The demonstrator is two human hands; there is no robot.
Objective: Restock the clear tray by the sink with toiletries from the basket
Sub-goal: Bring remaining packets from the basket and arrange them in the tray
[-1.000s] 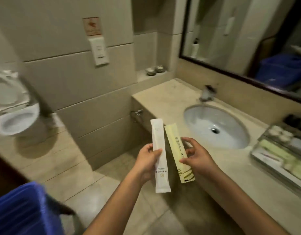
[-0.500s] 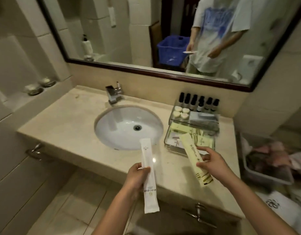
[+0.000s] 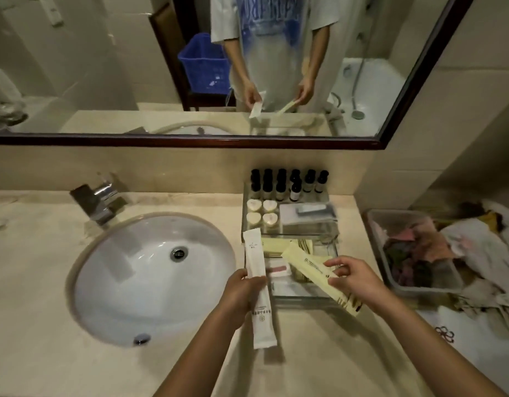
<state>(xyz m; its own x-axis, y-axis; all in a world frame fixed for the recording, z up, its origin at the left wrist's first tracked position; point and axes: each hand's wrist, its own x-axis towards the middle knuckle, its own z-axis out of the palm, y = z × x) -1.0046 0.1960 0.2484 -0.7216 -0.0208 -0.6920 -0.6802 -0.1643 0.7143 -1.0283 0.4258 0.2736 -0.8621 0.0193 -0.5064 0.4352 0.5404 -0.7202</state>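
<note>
Currently, the left-hand grip [image 3: 242,290] is closed round the middle of a long white sachet [image 3: 254,253], fingers and thumb wrapped about it. The sachet points lengthwise away from the person, above the worktop [image 3: 47,339] in the strip between the sink [image 3: 150,276] and the clear tray [image 3: 305,301]. Its far end lies at the tray's front left corner. The right-hand grip [image 3: 359,282] pinches a pale yellow sachet [image 3: 307,265] between thumb and fingertips, near its middle. This sachet is tilted diagonally: its far end is over the tray's front compartment, and its near end reaches past the front wall over the worktop. Whether either sachet touches the tray cannot be told. The clear tray stands on the worktop just right of the sink, against the back wall. Its front compartment holds flat yellow and white packets. Its rear section holds a row of small dark-capped bottles [image 3: 287,184], four heart-shaped soaps [image 3: 262,213] and a grey packet [image 3: 310,209]. A chrome tap [image 3: 98,202] stands behind the sink. A grey tub [image 3: 376,242] of crumpled cloths sits to the right of the worktop. The mirror [image 3: 190,140] above reflects the person's torso, both hands with the sachets, and a blue basket [image 3: 204,64] behind the person.
</note>
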